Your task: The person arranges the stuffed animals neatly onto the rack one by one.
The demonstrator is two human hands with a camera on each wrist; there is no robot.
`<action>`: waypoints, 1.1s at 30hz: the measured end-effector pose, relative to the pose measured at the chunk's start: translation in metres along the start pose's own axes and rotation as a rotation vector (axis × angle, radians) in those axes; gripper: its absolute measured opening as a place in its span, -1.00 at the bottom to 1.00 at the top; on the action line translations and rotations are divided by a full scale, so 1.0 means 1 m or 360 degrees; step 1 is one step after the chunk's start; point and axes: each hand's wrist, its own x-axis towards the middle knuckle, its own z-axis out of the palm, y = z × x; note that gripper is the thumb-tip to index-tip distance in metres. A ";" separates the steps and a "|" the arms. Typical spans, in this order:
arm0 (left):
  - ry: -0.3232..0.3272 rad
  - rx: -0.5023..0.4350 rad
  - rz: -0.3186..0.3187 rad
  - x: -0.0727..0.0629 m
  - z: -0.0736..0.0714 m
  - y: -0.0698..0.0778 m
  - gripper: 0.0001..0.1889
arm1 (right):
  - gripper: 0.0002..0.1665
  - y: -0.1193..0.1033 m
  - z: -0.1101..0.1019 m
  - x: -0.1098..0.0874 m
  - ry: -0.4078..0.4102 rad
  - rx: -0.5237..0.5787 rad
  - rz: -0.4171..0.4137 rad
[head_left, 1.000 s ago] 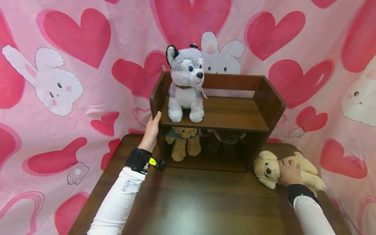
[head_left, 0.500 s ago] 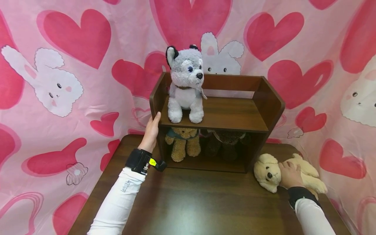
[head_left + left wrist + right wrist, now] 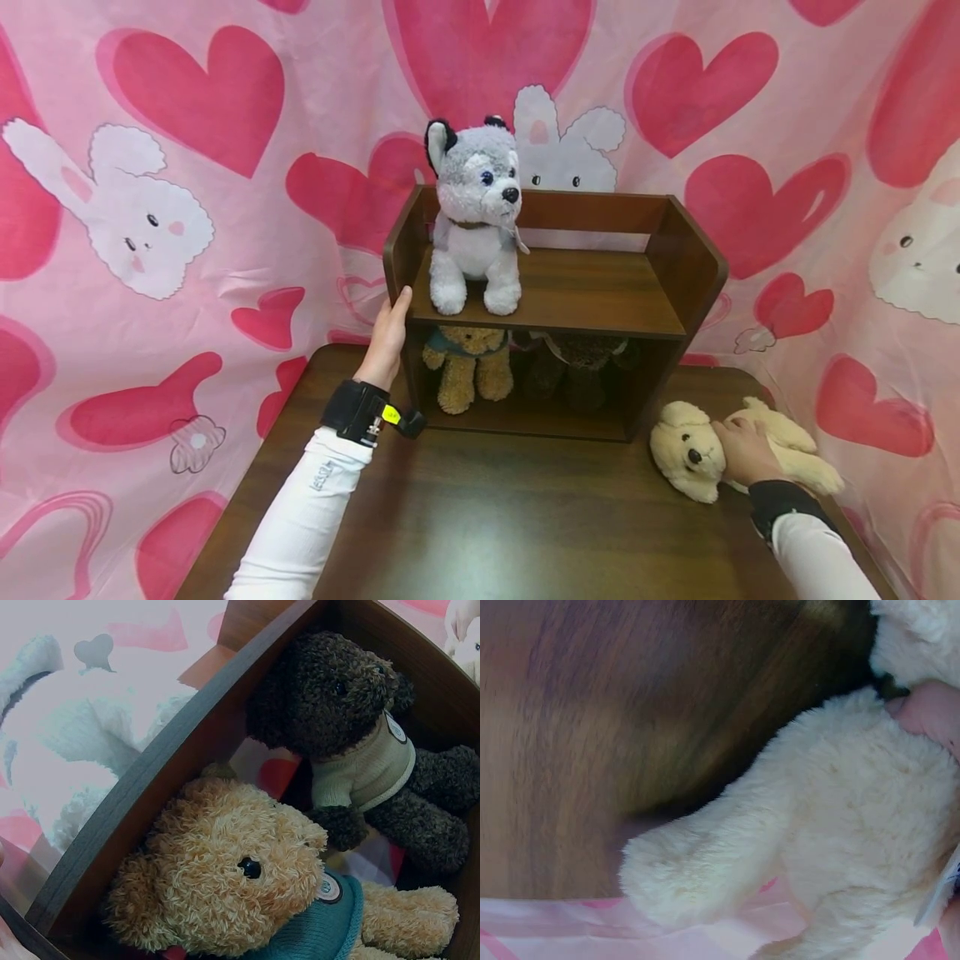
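My left hand (image 3: 385, 342) grips the left side panel of a dark brown wooden shelf (image 3: 547, 325), thumb at its front edge; the other fingers are mostly hidden. At the right, my right hand (image 3: 750, 450) holds a cream plush dog (image 3: 688, 450) behind its head. The dog lies on its side, its legs and body showing in the right wrist view. A grey and white plush husky (image 3: 476, 221) sits on the upper shelf, at the left. Below it are a tan teddy bear (image 3: 225, 862) in a teal sweater and a dark brown teddy bear (image 3: 330, 697) in a pale sweater.
The shelf stands at the back of a brown wooden table (image 3: 480, 517). A pink cloth (image 3: 247, 208) printed with hearts and rabbits hangs behind and at both sides. The table's right edge runs close to the plush dog.
My right hand has drawn the cream plush dog a little toward me and to the right, away from the shelf. My left hand and the shelf stay in place.
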 end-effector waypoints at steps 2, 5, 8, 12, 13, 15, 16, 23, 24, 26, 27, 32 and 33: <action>0.0003 -0.0006 0.0008 0.005 -0.001 -0.006 -0.33 | -0.21 0.001 -0.001 -0.001 -0.0018 -0.0003 -0.0043; 0.0019 0.0002 0.0034 0.009 -0.002 -0.010 -0.32 | -0.23 0.000 -0.002 -0.004 -0.0032 -0.0004 -0.0115; 0.0036 0.0013 0.0055 0.010 -0.002 -0.011 -0.32 | -0.23 0.000 -0.004 -0.006 -0.0040 -0.0014 -0.0172; 0.0048 0.0019 0.0049 0.010 -0.001 -0.011 -0.32 | -0.20 0.000 -0.005 -0.006 -0.0075 -0.0026 -0.0222; 0.0051 0.0018 0.0045 0.010 -0.001 -0.011 -0.33 | -0.19 0.000 -0.005 -0.007 -0.0086 -0.0029 -0.0234; 0.0052 0.0020 0.0036 0.011 -0.001 -0.012 -0.32 | -0.17 0.000 -0.005 -0.007 -0.0113 -0.0032 -0.0256; 0.0052 0.0020 0.0032 0.011 -0.001 -0.012 -0.32 | -0.17 0.000 -0.006 -0.007 -0.0120 -0.0030 -0.0267; 0.0038 0.0029 0.0023 0.012 -0.001 -0.013 -0.30 | -0.12 -0.004 -0.007 -0.013 -0.0121 -0.0055 -0.0355; 0.0035 0.0029 0.0024 0.012 -0.001 -0.013 -0.30 | -0.12 -0.005 -0.007 -0.014 -0.0123 -0.0061 -0.0372; 0.0034 0.0026 0.0026 0.011 -0.001 -0.013 -0.30 | -0.10 -0.006 -0.008 -0.015 -0.0132 -0.0072 -0.0395; 0.0032 0.0026 0.0027 0.011 -0.001 -0.013 -0.30 | -0.09 -0.007 -0.009 -0.016 -0.0141 -0.0070 -0.0403; 0.0028 0.0006 0.0045 0.010 0.000 -0.011 -0.32 | -0.06 -0.014 -0.015 -0.018 -0.0171 -0.0040 -0.0443; 0.0029 0.0006 0.0047 0.010 0.000 -0.011 -0.32 | -0.07 -0.015 -0.017 -0.019 -0.0174 -0.0031 -0.0445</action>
